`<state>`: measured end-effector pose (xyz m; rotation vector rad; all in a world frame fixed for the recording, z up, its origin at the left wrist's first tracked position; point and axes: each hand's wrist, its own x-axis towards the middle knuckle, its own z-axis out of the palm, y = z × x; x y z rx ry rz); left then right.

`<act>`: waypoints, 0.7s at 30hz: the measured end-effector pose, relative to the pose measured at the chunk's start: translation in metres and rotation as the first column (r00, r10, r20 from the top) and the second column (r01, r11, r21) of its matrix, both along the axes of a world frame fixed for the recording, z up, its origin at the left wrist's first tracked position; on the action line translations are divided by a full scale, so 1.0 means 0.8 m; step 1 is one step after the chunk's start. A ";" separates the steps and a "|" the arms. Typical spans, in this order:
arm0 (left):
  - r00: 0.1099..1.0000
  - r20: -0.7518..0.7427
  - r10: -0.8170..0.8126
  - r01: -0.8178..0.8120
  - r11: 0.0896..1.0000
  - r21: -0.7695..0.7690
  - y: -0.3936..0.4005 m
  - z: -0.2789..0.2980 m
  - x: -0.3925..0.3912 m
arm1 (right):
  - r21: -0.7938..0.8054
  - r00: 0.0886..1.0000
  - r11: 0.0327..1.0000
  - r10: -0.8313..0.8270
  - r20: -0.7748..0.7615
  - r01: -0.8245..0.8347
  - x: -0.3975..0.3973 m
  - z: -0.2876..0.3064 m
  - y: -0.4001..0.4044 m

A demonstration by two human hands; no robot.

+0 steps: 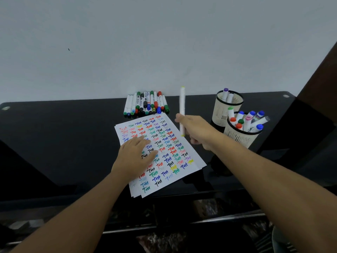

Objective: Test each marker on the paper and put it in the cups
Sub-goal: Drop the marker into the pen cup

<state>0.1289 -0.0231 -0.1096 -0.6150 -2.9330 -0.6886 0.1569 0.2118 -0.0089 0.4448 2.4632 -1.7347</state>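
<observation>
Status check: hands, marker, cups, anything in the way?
Left hand flat on paper. Right hand holds yellow marker upright, clear of the sheet. Cups to its right, part full. Path clear.

Home or office desk: black glass tabletop, mesh pen cups.

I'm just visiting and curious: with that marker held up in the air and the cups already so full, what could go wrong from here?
1. The near cup is crowded with markers, some leaning out; pushing the yellow marker in could knock one out or tip the cup.
2. The right hand holds the marker near its lower end, so it might slip.
3. If the left hand lifts off the paper, the loose sheets could shift.
</observation>
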 end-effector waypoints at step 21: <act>1.000 0.021 0.004 -0.004 1.000 -0.029 0.001 0.002 -0.001 | 0.404 0.829 0.779 -0.251 -0.500 0.479 -0.011 0.115 0.149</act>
